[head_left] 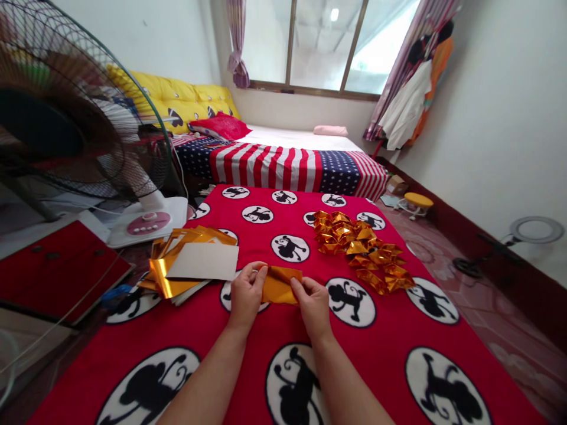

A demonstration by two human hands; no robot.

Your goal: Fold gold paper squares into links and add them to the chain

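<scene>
A sheet of gold foil paper (279, 288), partly folded over along its top, is stretched between my two hands above the red cloth (283, 321). My left hand (248, 295) pinches its left end, and my right hand (313, 304) grips the right end. Left of my hands lies a loose stack of gold sheets (162, 277) with a white sheet (204, 261) on top. To the right rests a cluster of folded shiny gold pieces (372, 248), apart from my right hand.
A fan (150, 219) stands at the left beside a red panel (62, 265). Beyond the cloth is a bed with a striped and starred cover (274, 167). A yellow stool (419, 200) and a ring light (535, 230) are at the right.
</scene>
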